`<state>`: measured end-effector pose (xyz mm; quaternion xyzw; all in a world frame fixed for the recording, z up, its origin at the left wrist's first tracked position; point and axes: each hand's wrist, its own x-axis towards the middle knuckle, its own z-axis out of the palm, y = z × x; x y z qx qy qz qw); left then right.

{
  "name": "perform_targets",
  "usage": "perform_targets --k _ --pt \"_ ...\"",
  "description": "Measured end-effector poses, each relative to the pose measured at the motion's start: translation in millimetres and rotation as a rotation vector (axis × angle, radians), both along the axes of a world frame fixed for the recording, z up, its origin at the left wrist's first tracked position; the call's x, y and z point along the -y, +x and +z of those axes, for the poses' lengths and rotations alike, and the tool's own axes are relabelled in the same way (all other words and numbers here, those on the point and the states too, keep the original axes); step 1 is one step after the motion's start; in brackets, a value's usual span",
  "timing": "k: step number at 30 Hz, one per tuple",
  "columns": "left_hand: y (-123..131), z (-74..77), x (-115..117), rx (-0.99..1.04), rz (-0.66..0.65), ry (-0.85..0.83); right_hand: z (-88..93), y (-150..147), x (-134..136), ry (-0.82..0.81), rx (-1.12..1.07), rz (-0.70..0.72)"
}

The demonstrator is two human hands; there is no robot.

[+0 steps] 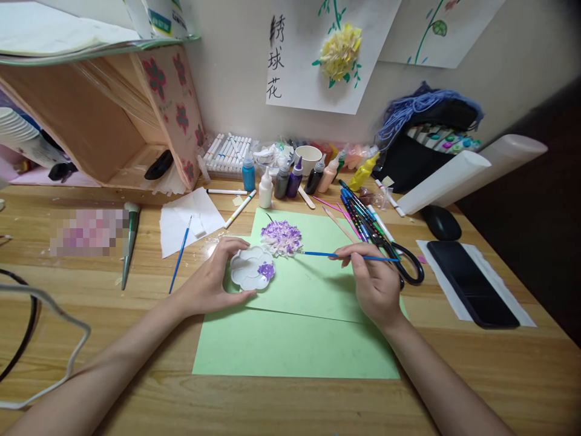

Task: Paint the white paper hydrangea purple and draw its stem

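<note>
Wooden desk [299,406] by a wall [236,66]: left grip [206,281] holds palette [245,269], right grip [379,287] pinches paintbrush [318,254].

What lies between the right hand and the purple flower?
In the head view, a blue paintbrush, held in the right hand, extends over green paper toward the flower.

The desk [227,406] bears white paper [170,231] beyond the left hand [209,281], green paper [295,348] under both, a mouse [440,223] beyond the right hand [377,287].
</note>
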<state>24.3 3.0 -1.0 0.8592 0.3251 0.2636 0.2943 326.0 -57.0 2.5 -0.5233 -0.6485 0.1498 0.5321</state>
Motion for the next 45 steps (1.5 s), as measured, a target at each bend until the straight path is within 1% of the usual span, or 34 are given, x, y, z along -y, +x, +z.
perform_targets --k 4,11,16,20,23,25,27,31,35,38,40,41,43,45 --pt "1.4 1.0 -0.2 0.003 0.003 0.014 0.3 -3.3 0.6 -0.009 0.012 -0.019" --pt "1.1 1.7 -0.1 0.002 0.004 0.016 1.3 -2.7 0.1 0.037 -0.081 -0.051" --pt "0.8 1.2 0.0 -0.003 0.005 0.03 1.0 -3.5 0.8 -0.014 -0.003 -0.027" --pt "1.9 1.6 0.0 -0.003 0.003 0.037 1.7 -2.3 0.5 0.041 -0.058 -0.065" --pt "2.2 2.3 -0.1 -0.001 0.002 0.039 1.6 -0.9 0.3 0.041 -0.069 -0.032" --pt "2.1 2.4 -0.3 -0.001 0.004 0.038 1.3 -0.3 0.4 0.019 -0.021 -0.001" --pt "1.9 2.1 -0.6 -0.003 0.004 0.034 1.3 0.2 0.5 0.018 0.011 -0.004" --pt "1.5 1.1 -1.0 0.004 -0.002 0.026 2.1 2.0 0.3 0.061 -0.048 -0.027" --pt "1.5 1.2 -0.4 0.01 -0.003 0.03 3.1 0.2 1.7 0.027 -0.043 0.005" --pt "1.6 0.9 0.0 0.012 -0.005 0.033 4.9 -8.5 6.0 0.047 -0.145 -0.005" --pt "1.6 -0.1 -0.1 0.026 -0.008 0.036 6.3 -16.1 9.6 0.057 -0.204 0.05" --pt "1.6 -0.7 -0.2 0.036 -0.01 0.037 6.8 -19.5 11.1 0.047 -0.197 0.094" --pt "1.6 -1.7 -0.6 0.048 -0.014 0.038 7.2 -24.4 13.0 -0.003 -0.129 0.184" --pt "1.5 -2.1 -0.9 0.044 -0.017 0.039 6.8 -26.5 13.6 -0.056 -0.07 0.222"
